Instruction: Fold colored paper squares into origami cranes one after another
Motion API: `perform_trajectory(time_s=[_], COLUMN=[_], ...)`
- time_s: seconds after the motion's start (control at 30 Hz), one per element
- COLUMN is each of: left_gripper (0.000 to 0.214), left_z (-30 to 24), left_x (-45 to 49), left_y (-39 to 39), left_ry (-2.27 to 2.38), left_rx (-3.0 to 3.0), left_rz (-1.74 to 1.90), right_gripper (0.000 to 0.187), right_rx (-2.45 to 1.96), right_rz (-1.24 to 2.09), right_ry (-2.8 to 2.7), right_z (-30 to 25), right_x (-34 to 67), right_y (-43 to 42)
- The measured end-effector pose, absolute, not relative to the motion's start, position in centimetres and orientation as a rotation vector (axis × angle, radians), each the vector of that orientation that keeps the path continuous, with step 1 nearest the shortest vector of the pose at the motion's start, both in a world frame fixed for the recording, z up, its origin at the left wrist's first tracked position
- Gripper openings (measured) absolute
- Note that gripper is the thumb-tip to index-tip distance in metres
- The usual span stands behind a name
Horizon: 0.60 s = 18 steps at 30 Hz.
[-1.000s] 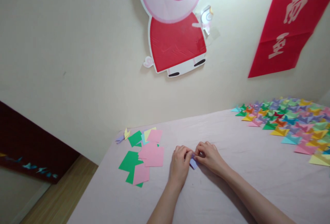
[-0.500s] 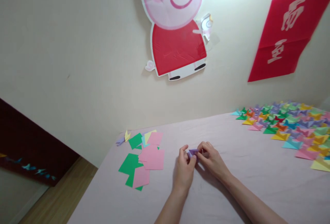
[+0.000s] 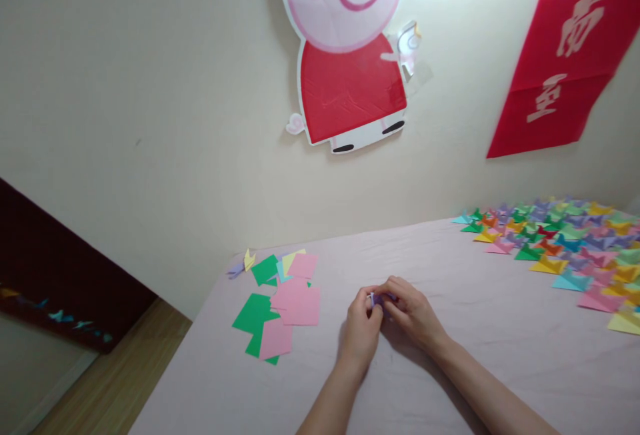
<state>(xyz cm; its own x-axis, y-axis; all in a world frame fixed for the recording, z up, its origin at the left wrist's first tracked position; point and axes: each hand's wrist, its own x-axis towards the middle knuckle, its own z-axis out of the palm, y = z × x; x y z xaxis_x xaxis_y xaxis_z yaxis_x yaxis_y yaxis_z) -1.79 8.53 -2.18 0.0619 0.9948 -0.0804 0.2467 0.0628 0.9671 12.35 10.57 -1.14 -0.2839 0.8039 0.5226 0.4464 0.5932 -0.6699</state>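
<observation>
A small piece of folded purple paper (image 3: 377, 299) sits between my two hands, mostly hidden by the fingers. My left hand (image 3: 363, 321) pinches its left side, thumb toward me. From the right, my right hand (image 3: 411, 308) grips the same paper with thumb and fingertips. Both hands are close together above the pale cloth-covered surface (image 3: 430, 395). Left of them lie loose paper squares, among them a pink square (image 3: 303, 305) and a green square (image 3: 254, 313).
Many folded paper figures (image 3: 570, 245) in mixed colours crowd the surface at the right. A yellow folded piece (image 3: 249, 260) and a purple folded piece (image 3: 236, 269) lie at the far left corner. Behind stands a wall with a pig cutout (image 3: 353, 91) and a red banner (image 3: 560, 75).
My hands have drawn closer together around the purple paper, so less of it shows. My left fingers have curled in over it. The view has shifted slightly.
</observation>
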Motion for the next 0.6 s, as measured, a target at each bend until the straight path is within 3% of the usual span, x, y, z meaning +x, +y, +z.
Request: perform_trajectory(time_s=[0.6], left_gripper=[0.028], left_z=[-2.39], left_x=[-2.34], left_y=[8.91], left_ry=[1.283], left_rx=[1.373], left_rz=[0.955], right_gripper=[0.023], right_rx=[-1.115], right_rz=[0.969], right_ry=[-1.643], right_z=[-0.82], right_x=[12.51], right_y=[10.75])
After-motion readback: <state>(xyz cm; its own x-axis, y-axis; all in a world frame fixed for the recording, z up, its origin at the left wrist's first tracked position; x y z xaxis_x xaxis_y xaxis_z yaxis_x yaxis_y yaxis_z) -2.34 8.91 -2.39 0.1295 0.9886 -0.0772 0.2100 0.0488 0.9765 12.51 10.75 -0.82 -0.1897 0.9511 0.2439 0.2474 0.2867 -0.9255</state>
